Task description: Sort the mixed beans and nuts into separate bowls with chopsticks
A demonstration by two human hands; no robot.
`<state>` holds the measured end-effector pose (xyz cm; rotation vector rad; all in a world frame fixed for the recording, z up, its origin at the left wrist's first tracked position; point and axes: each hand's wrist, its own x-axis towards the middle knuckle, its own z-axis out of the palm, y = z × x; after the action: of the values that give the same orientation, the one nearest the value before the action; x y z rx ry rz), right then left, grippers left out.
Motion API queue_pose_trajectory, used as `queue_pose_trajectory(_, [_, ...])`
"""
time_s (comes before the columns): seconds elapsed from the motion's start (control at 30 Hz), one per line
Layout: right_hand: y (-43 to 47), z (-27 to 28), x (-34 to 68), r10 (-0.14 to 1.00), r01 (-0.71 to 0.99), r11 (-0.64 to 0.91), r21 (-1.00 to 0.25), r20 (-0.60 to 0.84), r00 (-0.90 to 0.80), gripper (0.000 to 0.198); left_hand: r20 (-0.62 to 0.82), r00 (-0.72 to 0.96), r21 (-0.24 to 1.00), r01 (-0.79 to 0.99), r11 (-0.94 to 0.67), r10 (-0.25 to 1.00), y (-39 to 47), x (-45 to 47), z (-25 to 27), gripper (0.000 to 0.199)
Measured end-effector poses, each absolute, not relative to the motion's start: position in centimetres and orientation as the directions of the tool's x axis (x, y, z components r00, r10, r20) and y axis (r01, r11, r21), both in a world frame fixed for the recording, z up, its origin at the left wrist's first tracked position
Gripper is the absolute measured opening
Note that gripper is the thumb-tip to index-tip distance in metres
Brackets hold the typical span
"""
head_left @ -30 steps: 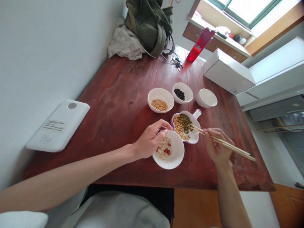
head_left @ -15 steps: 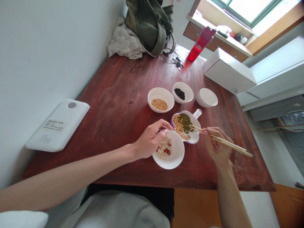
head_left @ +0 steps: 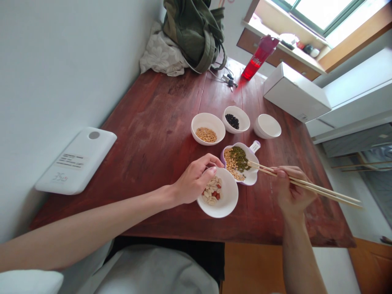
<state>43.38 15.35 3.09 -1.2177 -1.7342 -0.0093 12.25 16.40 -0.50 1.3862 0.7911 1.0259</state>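
Observation:
My left hand (head_left: 197,179) grips the rim of a white bowl (head_left: 229,200), thumb inside and fingers along the far edge. Pale seeds and a few reddish nuts (head_left: 213,191) lie in that bowl. Between the fingers of my right hand (head_left: 294,192) is a pair of chopsticks (head_left: 330,192). Their tips reach into a white, purple-edged flower-shaped dish (head_left: 252,177) with a short handle. It contains yellow beans (head_left: 231,163) and green beans (head_left: 240,157) side by side. I cannot tell whether a bean is pinched between the tips.
Behind the dish stand a bowl (head_left: 196,125) of yellow beans, a bowl (head_left: 243,119) of black beans and another white bowl (head_left: 267,126). A white scale (head_left: 78,161) lies at left. Farther back are a green bag (head_left: 194,34), keys (head_left: 229,81), a red bottle (head_left: 257,61) and a white box (head_left: 295,94).
My right hand has moved right, and the chopsticks have drawn slightly back, with their tips still over the dish. My left hand and its bowl have stayed in place.

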Motion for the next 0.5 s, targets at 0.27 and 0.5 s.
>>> queue_pose_trajectory(0.27, [12.1, 5.9, 39.6, 0.688, 0.455, 0.607, -0.651, 0.718, 0.109, 0.011, 0.136, 0.384, 0.989, -0.11, -0.102, 0.913, 16.5, 12.2, -0.5, 0.021])
queue_pose_trajectory(0.5, [14.6, 4.2, 43.2, 0.741, 0.816, 0.387, -0.43, 0.671, 0.002, 0.013, 0.137, 0.376, 0.988, -0.115, -0.101, 0.917, 16.5, 12.3, -0.6, 0.02])
